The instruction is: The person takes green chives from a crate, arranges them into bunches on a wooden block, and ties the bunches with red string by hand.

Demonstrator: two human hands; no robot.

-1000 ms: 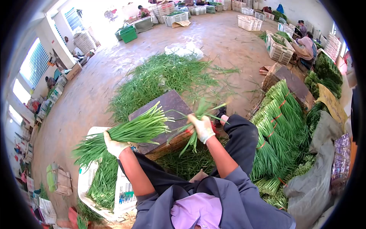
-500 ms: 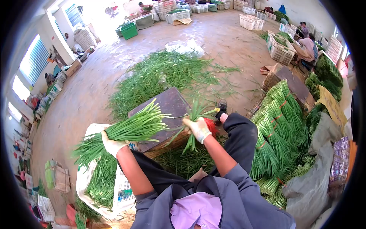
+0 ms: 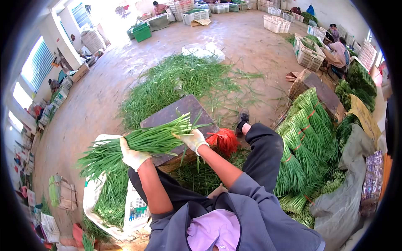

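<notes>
My left hand (image 3: 133, 156), in a pale glove, is wrapped round the middle of a thick bunch of green chives (image 3: 155, 136). The bunch lies nearly level, its leafy tips to the left over a white crate (image 3: 94, 209) with more chives in it. At the bunch's pale stem ends, my right hand (image 3: 192, 140), gloved too, closes its fingers on stems; their tips are partly hidden. Under the bunch stands a dark-topped box (image 3: 178, 109). Red ties (image 3: 224, 141) lie at its right corner, just right of my right hand.
Loose green leaves (image 3: 167, 83) are heaped on the floor ahead. To my right rise stacked, tied chive bundles (image 3: 307, 138) beside a grey sheet (image 3: 345, 196). Another dark-topped box (image 3: 320, 92) stands beyond them. People sit among crates (image 3: 307, 54) farther off.
My right hand has moved left, from above the box's right corner to the bunch's stem ends. The few stems it held apart have joined the bunch. The red ties are now uncovered.
</notes>
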